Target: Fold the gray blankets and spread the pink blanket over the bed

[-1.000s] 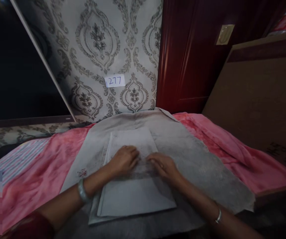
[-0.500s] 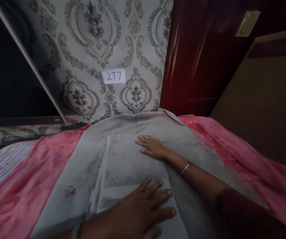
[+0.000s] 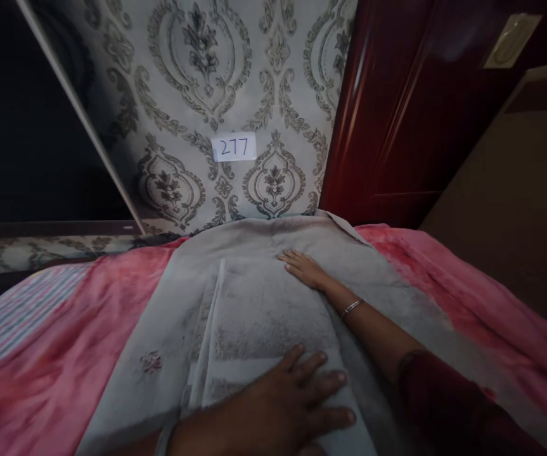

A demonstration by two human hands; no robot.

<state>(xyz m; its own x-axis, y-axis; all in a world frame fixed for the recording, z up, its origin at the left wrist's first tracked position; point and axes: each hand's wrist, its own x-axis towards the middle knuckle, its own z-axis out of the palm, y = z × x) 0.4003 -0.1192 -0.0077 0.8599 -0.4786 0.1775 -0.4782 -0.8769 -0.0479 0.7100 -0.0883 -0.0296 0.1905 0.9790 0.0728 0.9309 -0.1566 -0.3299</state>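
Note:
A folded grey cloth lies on a larger grey sheet spread over a pink blanket. My left hand rests flat on the near end of the folded cloth, fingers spread. My right hand lies flat at the cloth's far right corner, fingers stretched out, with a thin bangle on the wrist. Neither hand holds anything.
Patterned grey wallpaper rises straight ahead with a small paper label reading 277. A dark red wooden door stands to the right, a brown board beside it. A striped cloth shows at the left.
Both hands were curled together at the cloth's middle. The right hand slid to the far end and the left drew to the near end, both flattening. The view moved closer.

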